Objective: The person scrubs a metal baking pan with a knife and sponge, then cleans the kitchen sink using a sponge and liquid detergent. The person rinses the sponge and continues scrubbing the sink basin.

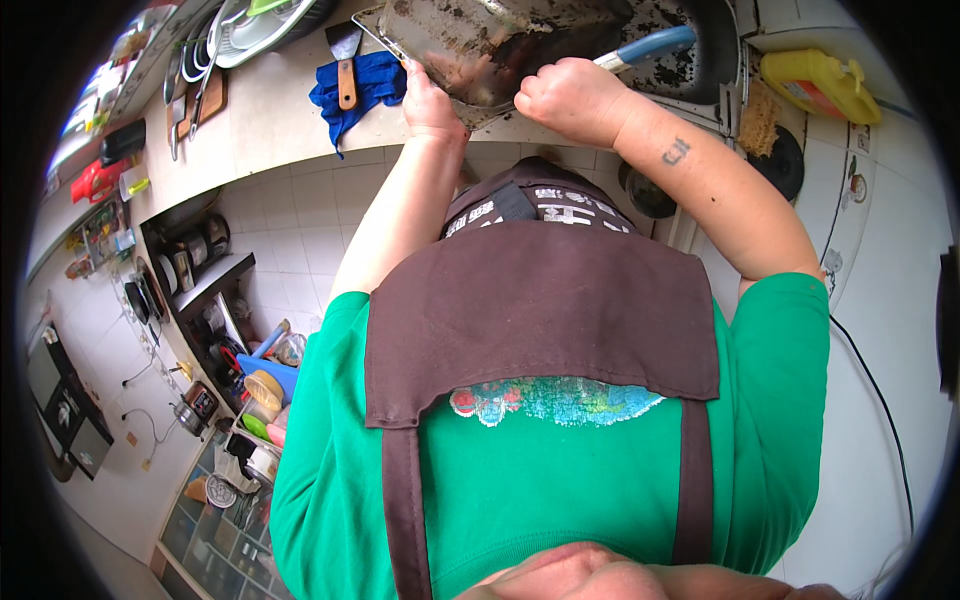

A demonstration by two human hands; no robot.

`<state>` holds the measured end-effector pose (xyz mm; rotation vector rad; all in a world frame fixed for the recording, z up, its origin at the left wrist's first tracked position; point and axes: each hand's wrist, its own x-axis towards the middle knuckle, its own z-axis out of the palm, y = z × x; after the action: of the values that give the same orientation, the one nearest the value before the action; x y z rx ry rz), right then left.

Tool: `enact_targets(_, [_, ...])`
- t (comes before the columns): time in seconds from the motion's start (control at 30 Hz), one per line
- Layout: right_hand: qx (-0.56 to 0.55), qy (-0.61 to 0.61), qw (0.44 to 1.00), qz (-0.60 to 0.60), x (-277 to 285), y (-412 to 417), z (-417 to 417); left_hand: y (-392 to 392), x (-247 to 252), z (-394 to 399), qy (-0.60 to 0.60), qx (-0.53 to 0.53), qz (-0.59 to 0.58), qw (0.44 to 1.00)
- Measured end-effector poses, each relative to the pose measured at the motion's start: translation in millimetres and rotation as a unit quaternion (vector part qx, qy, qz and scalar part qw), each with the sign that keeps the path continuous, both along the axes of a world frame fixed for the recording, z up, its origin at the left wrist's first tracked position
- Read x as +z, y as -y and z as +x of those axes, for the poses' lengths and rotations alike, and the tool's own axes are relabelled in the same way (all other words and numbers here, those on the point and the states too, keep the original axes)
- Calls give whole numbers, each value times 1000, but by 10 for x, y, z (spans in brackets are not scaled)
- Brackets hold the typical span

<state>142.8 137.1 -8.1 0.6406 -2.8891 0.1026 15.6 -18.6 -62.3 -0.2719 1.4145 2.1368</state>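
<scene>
At the top of the head view, a grime-covered sheet-metal piece (450,45) with a wire-like rim leans over the counter edge and a dark, stained sink basin (675,82). My left hand (431,101) grips its near left edge. My right hand (570,97) is closed in a fist around a tool with a blue handle (660,45) and a metal collar. The handle points up and right from the fist, and the tool's other end is hidden. Left of my left hand, a putty knife (346,64) with a wooden handle lies on a crumpled blue cloth (386,75).
A white dish rack (255,34) and a wooden cutting board (212,101) with knives stand at the left. Right of the sink are a yellow jug (817,82), a tan scrubbing pad (759,120) and a dark round lid (784,165). A black cable (874,382) hangs at far right.
</scene>
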Motion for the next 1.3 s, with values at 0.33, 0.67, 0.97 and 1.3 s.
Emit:
enact_targets(0.33, [49, -12, 998, -25, 10, 225, -119, 158, -191, -50, 17, 7, -8, 1000])
enact_targets(0.67, [-191, 185, 920, -287, -232, 125, 206, 246, -52, -41, 118, -180, 48, 975])
enact_targets(0.97, [-373, 253, 715, -535, -460, 24, 727, 192, -9, 218, 160, -330, 78, 927])
enact_targets(1.3, [-400, 314, 429, -747, -501, 124, 1027, 153, -86, 507, 198, -399, 5, 895])
